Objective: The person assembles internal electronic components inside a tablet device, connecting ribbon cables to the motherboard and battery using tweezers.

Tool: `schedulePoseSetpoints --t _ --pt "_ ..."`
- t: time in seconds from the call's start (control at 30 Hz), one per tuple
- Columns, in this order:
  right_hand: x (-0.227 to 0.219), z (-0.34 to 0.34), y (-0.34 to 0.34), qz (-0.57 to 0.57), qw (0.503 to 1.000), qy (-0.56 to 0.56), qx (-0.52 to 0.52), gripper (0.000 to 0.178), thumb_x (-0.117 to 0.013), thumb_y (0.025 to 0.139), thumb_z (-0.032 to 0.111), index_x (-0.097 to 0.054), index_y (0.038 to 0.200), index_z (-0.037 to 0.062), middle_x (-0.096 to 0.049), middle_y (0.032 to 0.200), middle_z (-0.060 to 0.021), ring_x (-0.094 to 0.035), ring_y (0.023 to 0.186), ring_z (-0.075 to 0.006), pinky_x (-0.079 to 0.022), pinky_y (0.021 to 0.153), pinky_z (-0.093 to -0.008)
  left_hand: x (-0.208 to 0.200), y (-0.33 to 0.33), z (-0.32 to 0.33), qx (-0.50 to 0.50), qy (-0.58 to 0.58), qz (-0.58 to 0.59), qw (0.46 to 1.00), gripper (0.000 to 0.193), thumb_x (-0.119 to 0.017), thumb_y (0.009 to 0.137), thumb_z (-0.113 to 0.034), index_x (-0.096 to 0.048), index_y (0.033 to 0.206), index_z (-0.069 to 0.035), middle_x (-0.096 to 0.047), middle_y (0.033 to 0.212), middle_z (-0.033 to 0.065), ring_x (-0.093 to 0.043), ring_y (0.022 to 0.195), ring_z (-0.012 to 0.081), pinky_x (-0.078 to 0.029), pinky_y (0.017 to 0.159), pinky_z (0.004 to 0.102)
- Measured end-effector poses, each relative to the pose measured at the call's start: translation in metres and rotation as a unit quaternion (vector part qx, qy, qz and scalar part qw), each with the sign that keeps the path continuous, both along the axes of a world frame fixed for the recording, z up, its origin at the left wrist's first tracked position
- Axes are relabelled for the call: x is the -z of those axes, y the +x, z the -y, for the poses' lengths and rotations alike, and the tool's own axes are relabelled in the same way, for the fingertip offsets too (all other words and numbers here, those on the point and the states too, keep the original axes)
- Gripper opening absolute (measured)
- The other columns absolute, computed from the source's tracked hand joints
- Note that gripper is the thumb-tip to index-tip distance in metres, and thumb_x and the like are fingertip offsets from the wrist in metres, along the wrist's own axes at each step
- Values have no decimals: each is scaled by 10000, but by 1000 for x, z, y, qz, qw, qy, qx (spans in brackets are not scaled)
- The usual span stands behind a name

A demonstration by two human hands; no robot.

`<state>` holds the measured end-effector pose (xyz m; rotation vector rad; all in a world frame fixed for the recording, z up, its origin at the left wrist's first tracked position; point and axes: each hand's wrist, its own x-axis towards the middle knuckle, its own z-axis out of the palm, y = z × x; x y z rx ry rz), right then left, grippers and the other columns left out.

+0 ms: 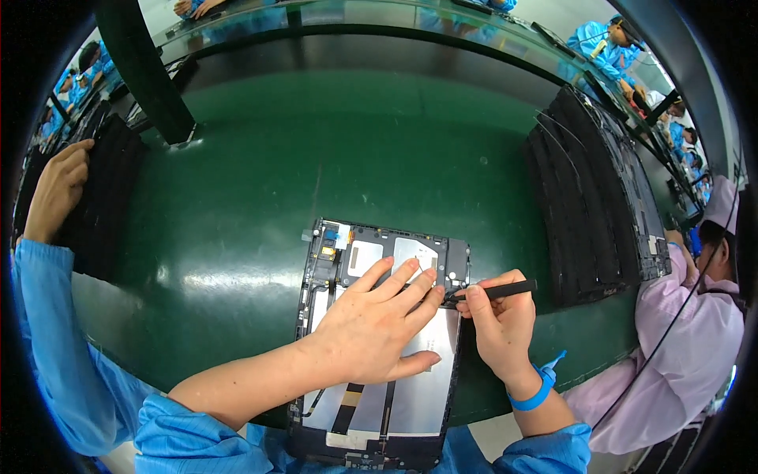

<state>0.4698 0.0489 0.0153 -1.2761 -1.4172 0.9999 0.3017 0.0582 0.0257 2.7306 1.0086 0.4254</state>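
Observation:
An opened tablet [440, 363] lies in front of me on the green bench, its inner parts, silver plates and flat cables facing up. My left hand [375, 324] rests on its upper middle with fingers spread, hiding part of the inside. In the fingers of my right hand [501, 316], at the tablet's right edge, is a slim black pen-like tool [509, 289]. Its narrow end points left and reaches the tablet just beside my left fingertips. What that tip touches is too small to make out. A blue band [539, 389] circles my right wrist.
Stacks of black panels stand on the bench [237, 174] at the right [584, 213] and left [99, 197]. Another person's hand [63, 186] touches the left stack. A person in pink [679, 347] sits at the right. A dark post [150, 71] rises at the back left.

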Motion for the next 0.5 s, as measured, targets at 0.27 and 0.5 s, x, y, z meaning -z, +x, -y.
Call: schedulePoseSetpoints --t 0.27,0.5 --pt "-8 -1 -5 263 926 260 -76 170 -598 608 33 -496 744 37 -525 629 -85 -532 559 -226 -428 477 -281 -1 2 -2 -3 1 -14 1000 560 -462 707 -422 -449 1044 25 -431 1072 177 -370 1051 294 -258 897 401" --pt "-9 1 0 337 889 279 -137 217 -580 606 62 -482 797 30 -512 620 -83 -530 561 -203 -432 492 -268 -1 2 -1 -3 13 -20 1000 609 -485 679 -459 -436 1074 1 -421 1096 190 -361 1063 323 -228 906 434"
